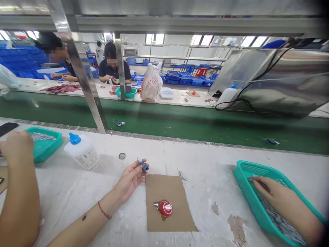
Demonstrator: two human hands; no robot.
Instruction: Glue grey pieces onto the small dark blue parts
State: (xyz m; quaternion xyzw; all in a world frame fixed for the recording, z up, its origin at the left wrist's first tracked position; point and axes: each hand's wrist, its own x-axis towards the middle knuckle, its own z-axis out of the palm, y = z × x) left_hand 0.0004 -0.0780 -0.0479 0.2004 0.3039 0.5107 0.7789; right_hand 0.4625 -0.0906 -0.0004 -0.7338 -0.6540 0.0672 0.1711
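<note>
One teal plastic basket (pixel 48 151) held many pale-grey bits (pixel 42 136); beside it stood one white plastic bottle (pixel 81 152), blue-capped. The left hand (pixel 131 181) pinched one small dark-blue block (pixel 144 167) at its fingertips, beside one brown cardboard sheet (pixel 174 188) bearing one glossy red-and-white lump (pixel 165 208). The right hand (pixel 276 193) reached into a second teal plastic basket (pixel 252 203) of many small grey pieces (pixel 279 219); whether its fingers gripped any, I could not tell.

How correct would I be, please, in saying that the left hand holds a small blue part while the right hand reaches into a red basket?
Only the colour is wrong: the head view shows the right hand reaching into a green basket, not red.
</note>
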